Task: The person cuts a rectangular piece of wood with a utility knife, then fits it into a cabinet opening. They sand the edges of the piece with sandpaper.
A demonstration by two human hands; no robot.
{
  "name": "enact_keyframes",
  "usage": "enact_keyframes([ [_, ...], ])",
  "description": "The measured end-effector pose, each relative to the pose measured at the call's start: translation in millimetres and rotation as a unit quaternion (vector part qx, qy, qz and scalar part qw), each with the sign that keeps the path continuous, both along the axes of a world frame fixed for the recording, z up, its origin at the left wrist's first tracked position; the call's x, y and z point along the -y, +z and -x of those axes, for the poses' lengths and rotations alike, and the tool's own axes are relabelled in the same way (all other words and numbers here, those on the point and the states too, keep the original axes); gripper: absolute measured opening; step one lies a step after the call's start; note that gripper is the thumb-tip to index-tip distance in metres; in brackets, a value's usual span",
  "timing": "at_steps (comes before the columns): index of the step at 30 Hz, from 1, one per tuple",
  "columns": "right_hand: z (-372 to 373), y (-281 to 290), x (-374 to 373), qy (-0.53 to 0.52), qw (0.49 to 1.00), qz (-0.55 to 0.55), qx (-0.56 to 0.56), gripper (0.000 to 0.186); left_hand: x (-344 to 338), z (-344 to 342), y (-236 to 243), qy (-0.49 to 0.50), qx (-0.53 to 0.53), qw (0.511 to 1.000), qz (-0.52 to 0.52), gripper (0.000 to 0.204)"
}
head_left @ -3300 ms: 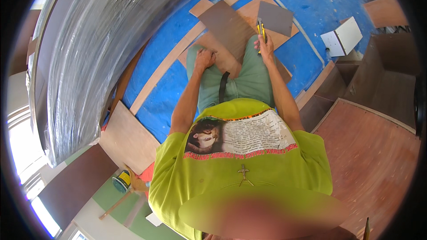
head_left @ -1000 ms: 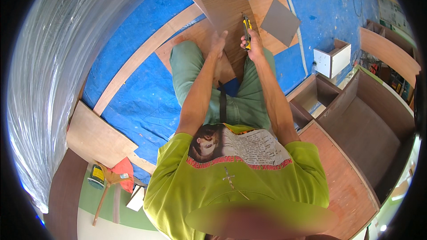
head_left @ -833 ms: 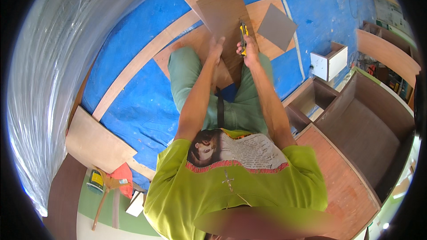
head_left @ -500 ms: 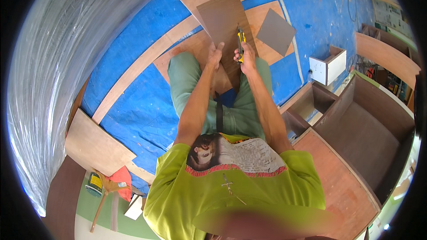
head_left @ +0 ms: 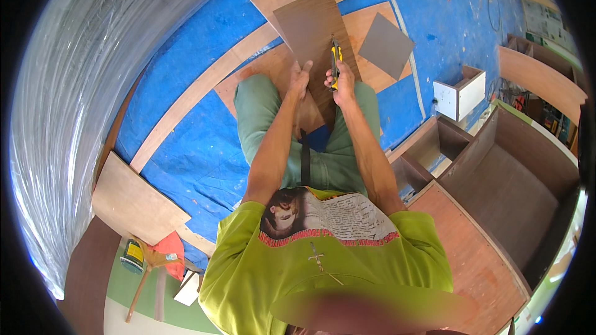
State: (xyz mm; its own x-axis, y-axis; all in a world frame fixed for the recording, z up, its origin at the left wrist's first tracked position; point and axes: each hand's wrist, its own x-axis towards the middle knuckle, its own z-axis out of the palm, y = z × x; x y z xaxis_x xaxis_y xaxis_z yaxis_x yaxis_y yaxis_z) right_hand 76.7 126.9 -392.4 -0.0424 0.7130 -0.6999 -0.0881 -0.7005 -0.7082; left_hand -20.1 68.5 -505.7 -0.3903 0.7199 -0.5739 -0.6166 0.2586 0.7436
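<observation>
My right hand grips a yellow and black utility knife, its tip pointing away from me over a dark brown wood-grain board. My left hand has its fingers closed on that board's left edge, thumb on top. The board lies across lighter plywood pieces between and beyond my bent knees. A smaller square grey-brown panel rests on plywood at the right of the board.
Blue sheeting covers the floor, with long plywood strips. Plastic-wrapped panels stand at left. At right are a small white box, open brown cabinets and a curved panel. A tin sits at lower left.
Since the earliest frame, my left hand has moved from my left knee to the board, and my right hand has brought the knife leftward over it. Recently both hands shifted slightly toward me.
</observation>
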Motion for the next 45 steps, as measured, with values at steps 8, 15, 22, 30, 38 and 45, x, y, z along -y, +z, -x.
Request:
enact_keyframes([
  [8,0.9,0.2,-4.7,0.004,1.000,0.007,-0.003,0.021,-0.8,-2.8,-12.6,-0.023,-0.017,0.997,0.077,0.042],
  [15,4.8,5.2,-13.5,-0.035,0.996,0.071,-0.032,0.020,0.6,-0.6,-6.6,-0.025,-0.004,1.000,0.003,0.055],
  [22,14.6,-3.5,-32.9,-0.126,0.968,0.160,-0.148,0.020,-2.7,-6.4,-5.8,0.027,-0.050,0.998,-0.013,0.037],
  [30,16.0,3.2,-25.5,-0.100,0.984,0.125,-0.084,0.022,-0.9,3.5,12.0,-0.025,-0.043,0.999,0.021,0.049],
  [38,-26.9,1.4,-12.6,0.258,0.850,-0.263,0.375,0.052,-0.2,0.5,11.2,-0.017,-0.029,0.998,0.043,0.054],
  [45,-49.6,7.7,-28.5,0.407,0.684,-0.378,0.472,0.053,-0.9,1.6,8.2,-0.035,-0.049,0.996,0.062,0.067],
])
